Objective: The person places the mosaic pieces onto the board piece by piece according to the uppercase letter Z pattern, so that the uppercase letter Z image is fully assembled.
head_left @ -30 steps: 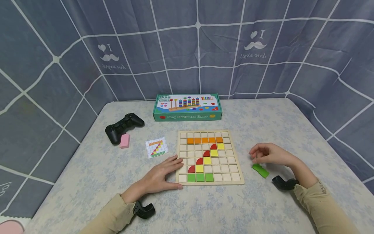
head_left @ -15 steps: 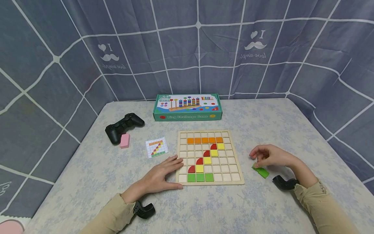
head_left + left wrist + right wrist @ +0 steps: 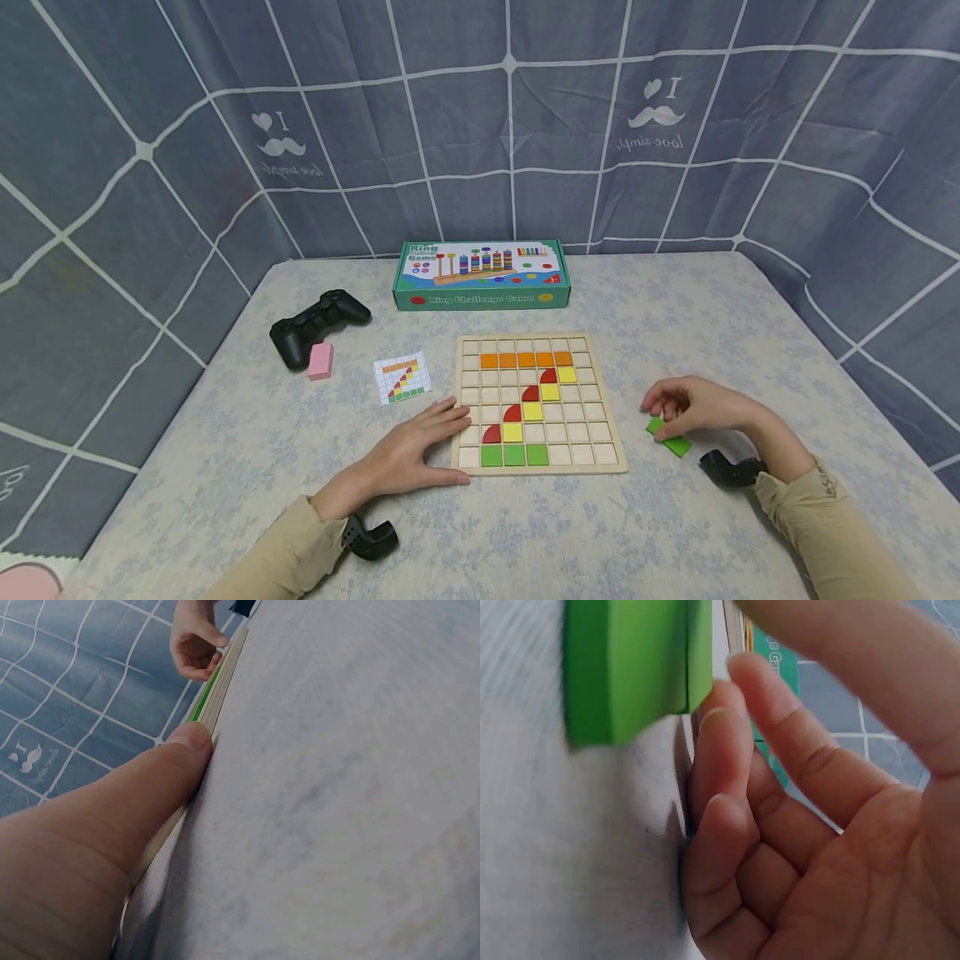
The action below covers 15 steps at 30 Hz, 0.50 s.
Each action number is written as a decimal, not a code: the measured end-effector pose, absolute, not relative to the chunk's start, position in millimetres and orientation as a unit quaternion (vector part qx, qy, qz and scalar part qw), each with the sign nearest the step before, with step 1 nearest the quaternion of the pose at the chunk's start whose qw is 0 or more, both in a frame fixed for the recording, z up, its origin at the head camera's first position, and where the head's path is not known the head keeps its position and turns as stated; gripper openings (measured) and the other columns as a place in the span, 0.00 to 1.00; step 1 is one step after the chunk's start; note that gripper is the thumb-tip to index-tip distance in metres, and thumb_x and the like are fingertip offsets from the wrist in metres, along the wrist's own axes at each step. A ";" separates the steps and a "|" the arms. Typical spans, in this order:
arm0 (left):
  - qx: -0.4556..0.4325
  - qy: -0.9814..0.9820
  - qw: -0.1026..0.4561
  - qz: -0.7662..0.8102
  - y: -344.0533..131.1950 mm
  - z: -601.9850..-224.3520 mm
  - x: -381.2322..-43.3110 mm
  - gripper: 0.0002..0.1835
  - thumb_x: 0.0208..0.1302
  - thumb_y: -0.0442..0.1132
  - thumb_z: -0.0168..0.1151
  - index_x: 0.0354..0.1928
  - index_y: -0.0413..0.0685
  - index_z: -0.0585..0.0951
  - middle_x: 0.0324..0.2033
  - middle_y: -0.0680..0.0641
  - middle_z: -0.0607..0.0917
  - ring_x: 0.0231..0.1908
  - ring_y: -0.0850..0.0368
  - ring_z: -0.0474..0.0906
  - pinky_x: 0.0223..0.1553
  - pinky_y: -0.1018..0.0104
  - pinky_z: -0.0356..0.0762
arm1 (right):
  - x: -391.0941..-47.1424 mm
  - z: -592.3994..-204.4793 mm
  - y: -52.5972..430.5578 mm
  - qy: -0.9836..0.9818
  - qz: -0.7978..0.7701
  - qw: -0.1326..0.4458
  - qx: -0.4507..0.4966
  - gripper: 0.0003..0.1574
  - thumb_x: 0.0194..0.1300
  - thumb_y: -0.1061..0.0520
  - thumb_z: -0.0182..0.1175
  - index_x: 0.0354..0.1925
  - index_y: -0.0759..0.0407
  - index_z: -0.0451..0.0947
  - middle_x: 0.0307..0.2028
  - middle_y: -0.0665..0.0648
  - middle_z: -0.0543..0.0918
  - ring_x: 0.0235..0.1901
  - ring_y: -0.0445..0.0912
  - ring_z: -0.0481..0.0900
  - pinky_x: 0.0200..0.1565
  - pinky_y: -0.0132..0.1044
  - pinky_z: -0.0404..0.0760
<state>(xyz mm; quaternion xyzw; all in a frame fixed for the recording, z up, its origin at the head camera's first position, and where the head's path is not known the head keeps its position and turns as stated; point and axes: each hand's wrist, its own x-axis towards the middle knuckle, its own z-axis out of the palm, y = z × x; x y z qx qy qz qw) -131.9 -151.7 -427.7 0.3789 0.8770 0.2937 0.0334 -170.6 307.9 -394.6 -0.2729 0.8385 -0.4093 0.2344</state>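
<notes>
My left hand [image 3: 412, 446] rests at the left edge of the wooden grid board [image 3: 618, 433], fingers spread over its frame. In the left wrist view the thumb [image 3: 165, 772] lies against the board's side. On the board are orange, yellow and green squares and red quarter-circle tiles. My right hand [image 3: 697, 404] is low over overlapping green tiles [image 3: 678, 447] right of the board. Its thumb covers part of them; the other fingers curl beside them. In the right wrist view fingertips are right at the edge of the green tiles [image 3: 641, 667]; whether they pinch one I cannot tell.
A pattern card [image 3: 402, 377] lies left of the board. Farther left are a black game controller [image 3: 318, 325] and a pink block [image 3: 320, 361]. A green game box [image 3: 482, 277] stands behind the board, before a blue curtain [image 3: 465, 125].
My right hand has lowered slightly toward me, and its thumb now overlaps the green tiles, which were uncovered a second ago. The left hand and the board have stayed still.
</notes>
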 end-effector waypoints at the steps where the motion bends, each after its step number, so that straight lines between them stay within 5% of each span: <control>1: 0.379 0.877 0.034 0.294 -151.8 -427.6 -131.9 0.43 0.53 0.64 0.64 0.66 0.46 0.69 0.67 0.52 0.64 0.70 0.53 0.50 0.66 0.50 0.55 | -170.2 -393.9 307.5 0.840 -0.407 0.235 -0.271 0.22 0.54 0.58 0.69 0.46 0.68 0.76 0.34 0.57 0.77 0.28 0.43 0.73 0.29 0.34 0.76; 15: 0.379 0.876 0.036 0.295 -151.6 -426.6 -131.6 0.44 0.53 0.64 0.63 0.66 0.45 0.69 0.67 0.51 0.65 0.70 0.53 0.50 0.66 0.50 0.56 | -167.8 -387.1 294.1 0.868 -0.376 0.228 -0.230 0.18 0.51 0.59 0.71 0.39 0.64 0.77 0.28 0.53 0.77 0.26 0.41 0.73 0.28 0.33 0.76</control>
